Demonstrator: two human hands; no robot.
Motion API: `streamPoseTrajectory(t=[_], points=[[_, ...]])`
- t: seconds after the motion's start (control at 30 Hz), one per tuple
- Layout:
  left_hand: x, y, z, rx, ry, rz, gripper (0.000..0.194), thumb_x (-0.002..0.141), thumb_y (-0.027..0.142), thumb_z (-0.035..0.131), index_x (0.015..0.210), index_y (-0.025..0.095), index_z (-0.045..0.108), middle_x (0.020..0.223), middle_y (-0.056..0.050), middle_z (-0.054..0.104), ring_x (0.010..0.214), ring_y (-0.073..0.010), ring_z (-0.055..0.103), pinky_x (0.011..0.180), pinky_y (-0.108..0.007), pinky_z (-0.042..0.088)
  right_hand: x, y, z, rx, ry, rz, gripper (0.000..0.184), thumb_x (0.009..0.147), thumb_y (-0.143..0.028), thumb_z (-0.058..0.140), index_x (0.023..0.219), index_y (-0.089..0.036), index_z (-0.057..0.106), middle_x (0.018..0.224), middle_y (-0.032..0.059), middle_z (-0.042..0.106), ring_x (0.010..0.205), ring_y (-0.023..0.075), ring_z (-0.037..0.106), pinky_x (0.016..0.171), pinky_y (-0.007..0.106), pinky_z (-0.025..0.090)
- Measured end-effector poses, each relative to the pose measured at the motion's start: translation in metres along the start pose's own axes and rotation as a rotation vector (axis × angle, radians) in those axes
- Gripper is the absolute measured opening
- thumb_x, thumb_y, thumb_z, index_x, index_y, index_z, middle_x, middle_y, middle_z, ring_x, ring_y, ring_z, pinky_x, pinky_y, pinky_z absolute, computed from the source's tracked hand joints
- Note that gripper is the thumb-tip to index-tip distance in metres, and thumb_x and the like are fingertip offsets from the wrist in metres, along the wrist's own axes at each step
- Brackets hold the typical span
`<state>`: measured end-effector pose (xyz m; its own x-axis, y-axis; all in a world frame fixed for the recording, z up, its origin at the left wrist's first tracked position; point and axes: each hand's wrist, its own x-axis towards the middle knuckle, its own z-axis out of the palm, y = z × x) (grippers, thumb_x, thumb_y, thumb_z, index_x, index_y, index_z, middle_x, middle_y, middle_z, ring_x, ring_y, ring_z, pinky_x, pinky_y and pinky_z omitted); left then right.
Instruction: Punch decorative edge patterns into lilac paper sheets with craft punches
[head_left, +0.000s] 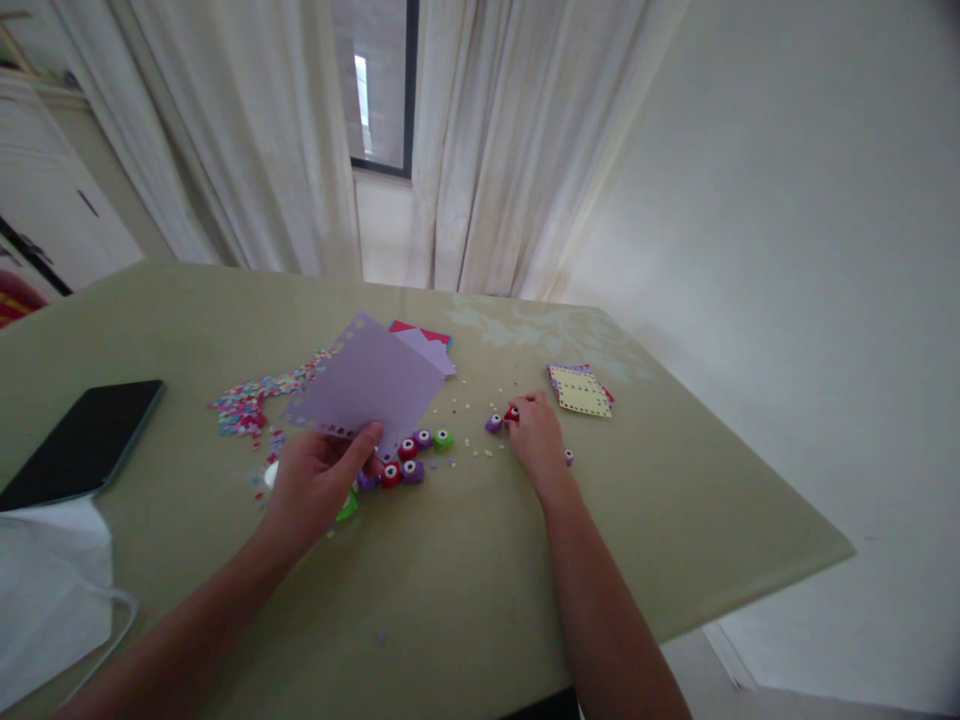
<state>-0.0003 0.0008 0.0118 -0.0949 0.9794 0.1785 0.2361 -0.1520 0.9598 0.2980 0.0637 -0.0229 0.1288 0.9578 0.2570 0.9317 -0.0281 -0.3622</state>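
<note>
My left hand (319, 480) pinches the lower edge of a lilac paper sheet (375, 385), thumb on top, and holds it tilted above the table. Punched holes run along its left and lower edges. Beneath and beside the sheet stand several small paper punches in red, purple and green, among them a green punch (442, 439) and a purple punch (412, 471). Over to the right, my right hand (536, 435) has its fingers closed around a red punch (511, 413), partly hidden by them. Just left of it sits another purple punch (493, 424). One more punch (568, 458) peeks out beyond the wrist.
Punched paper bits (251, 400) lie heaped at left, with more scattered midway. Behind the sheet are red and lilac papers (435, 345); a stack of punched cards (581, 390) lies right. A phone (82, 440) and white mask (52, 590) occupy the left side.
</note>
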Motion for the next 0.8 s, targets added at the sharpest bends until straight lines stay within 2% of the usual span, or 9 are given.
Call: streamPoseTrajectory(t=[0.1,0.2,0.23,0.3,0.37,0.43,0.53,0.63,0.8], points=[[0.0,0.002,0.0,0.015,-0.011,0.007,0.041,0.086,0.044,0.07,0.052,0.022,0.07,0.052,-0.002,0.07,0.048,-0.0166,0.063,0.051,-0.025,0.049,0.0,0.0,0.003,0.011,-0.013,0.034,0.019,0.089,-0.005,0.063,0.098,-0.015,0.077,0.108,0.0173,0.072,0.097,0.0279,0.066,0.09,0.038,0.048],[0.001,0.004,0.001,-0.005,-0.002,-0.019,0.04,0.085,0.046,0.07,0.052,0.022,0.069,0.052,-0.002,0.07,0.048,-0.017,0.063,0.05,-0.026,0.05,0.002,-0.005,-0.003,0.072,0.035,0.068,0.018,0.091,-0.013,0.067,0.107,-0.013,0.074,0.108,0.017,0.074,0.095,0.0279,0.068,0.088,0.039,0.049],[0.001,0.004,0.001,-0.016,0.006,-0.031,0.039,0.084,0.046,0.071,0.053,0.022,0.068,0.052,-0.002,0.07,0.048,-0.0173,0.064,0.05,-0.026,0.05,0.002,-0.008,-0.006,0.177,0.057,0.082,0.021,0.092,-0.018,0.067,0.112,-0.013,0.073,0.11,0.0162,0.075,0.092,0.0265,0.068,0.087,0.039,0.051],[0.001,0.005,0.002,-0.029,0.016,-0.045,0.037,0.082,0.046,0.072,0.055,0.022,0.068,0.052,-0.002,0.07,0.048,-0.0181,0.064,0.049,-0.026,0.05,0.0,-0.019,-0.011,0.539,0.04,0.105,0.03,0.094,-0.03,0.069,0.12,-0.016,0.071,0.112,0.0127,0.076,0.085,0.0225,0.069,0.083,0.038,0.054],[0.001,0.005,0.002,-0.035,0.021,-0.046,0.034,0.082,0.046,0.072,0.058,0.022,0.069,0.053,-0.002,0.071,0.048,-0.0188,0.065,0.048,-0.026,0.05,-0.008,-0.036,-0.013,0.97,-0.116,0.111,0.04,0.092,-0.043,0.073,0.123,-0.019,0.072,0.106,0.0087,0.077,0.082,0.0198,0.07,0.079,0.035,0.056],[0.001,0.004,0.002,-0.026,0.018,-0.034,0.034,0.083,0.046,0.071,0.058,0.022,0.069,0.053,-0.002,0.071,0.047,-0.0188,0.064,0.047,-0.026,0.05,-0.021,-0.055,-0.013,1.253,-0.352,0.112,0.044,0.087,-0.05,0.079,0.119,-0.02,0.076,0.101,0.0059,0.077,0.084,0.0181,0.072,0.082,0.034,0.058],[0.0,0.004,0.002,0.016,0.007,-0.011,0.039,0.085,0.048,0.07,0.055,0.022,0.068,0.052,-0.002,0.07,0.046,-0.0187,0.063,0.047,-0.027,0.049,-0.038,-0.08,-0.008,1.424,-0.555,0.152,0.044,0.077,-0.048,0.091,0.107,-0.02,0.077,0.098,0.0039,0.077,0.08,0.016,0.073,0.081,0.032,0.059],[-0.001,0.003,0.002,0.046,-0.002,-0.004,0.041,0.085,0.05,0.069,0.054,0.023,0.069,0.051,-0.002,0.07,0.046,-0.0192,0.064,0.047,-0.027,0.049,-0.048,-0.094,-0.002,1.478,-0.57,0.195,0.046,0.068,-0.045,0.098,0.095,-0.02,0.072,0.097,0.0028,0.076,0.079,0.0162,0.074,0.078,0.031,0.06],[-0.002,-0.002,0.003,0.054,-0.031,0.009,0.041,0.086,0.049,0.069,0.055,0.023,0.069,0.051,-0.001,0.07,0.046,-0.019,0.065,0.047,-0.026,0.049,-0.052,-0.101,0.005,1.597,-0.577,0.267,0.056,0.056,-0.045,0.103,0.085,-0.021,0.062,0.083,-0.0001,0.075,0.072,0.0151,0.073,0.072,0.028,0.059]])
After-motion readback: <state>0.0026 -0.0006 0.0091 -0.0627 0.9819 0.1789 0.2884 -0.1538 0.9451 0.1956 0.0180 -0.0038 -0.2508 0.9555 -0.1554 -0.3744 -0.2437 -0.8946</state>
